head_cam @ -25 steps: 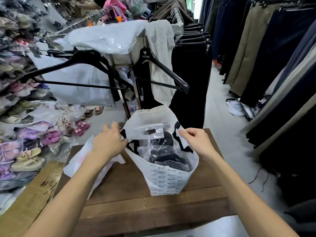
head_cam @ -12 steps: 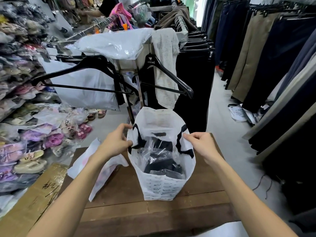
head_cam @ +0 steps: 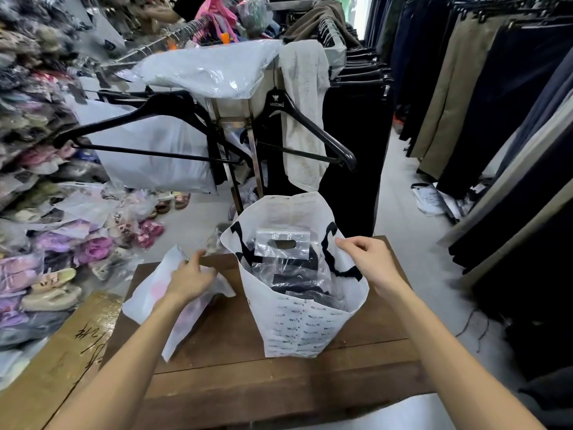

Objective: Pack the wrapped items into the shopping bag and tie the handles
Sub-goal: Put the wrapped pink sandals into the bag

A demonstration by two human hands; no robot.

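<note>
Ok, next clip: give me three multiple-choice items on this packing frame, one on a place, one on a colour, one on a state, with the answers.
1. Where does the white shopping bag stand?
A. on the wooden table
B. on the floor
C. on a clothes rack

2. What colour are the bag's handles?
A. red
B. black
C. white

3. What is the right hand doing?
A. resting flat on the table
B. holding a hanger
C. holding the bag's rim open

Answers:
1 A, its base sits on the brown planks.
2 B, dark loops show against the white inside.
3 C, its fingers pinch the right edge of the mouth, while the left hand lies on a white wrapped item beside the bag.
</note>
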